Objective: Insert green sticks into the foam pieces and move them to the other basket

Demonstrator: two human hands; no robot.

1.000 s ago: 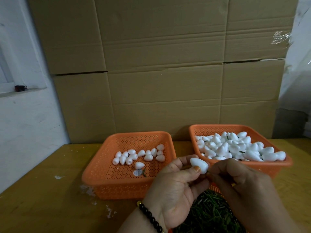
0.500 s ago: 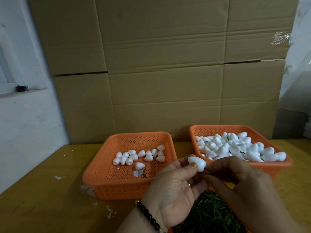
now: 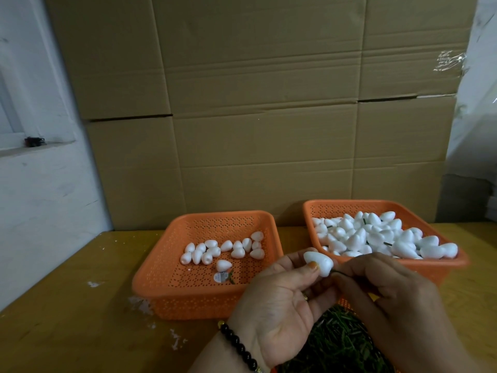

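Your left basket [image 3: 161, 267] sits just left of the right basket [image 3: 441, 261] — boxes [image 3: 269, 109] behind, sticks [image 3: 336, 343] before it.

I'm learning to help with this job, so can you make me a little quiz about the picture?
1. True or false: the left hand holds a foam piece.
2. Which basket holds more foam: A, the left basket, or B, the right basket?
3. Fill in: the right hand pinches a green ____.

Key: 1 true; 2 B; 3 stick.
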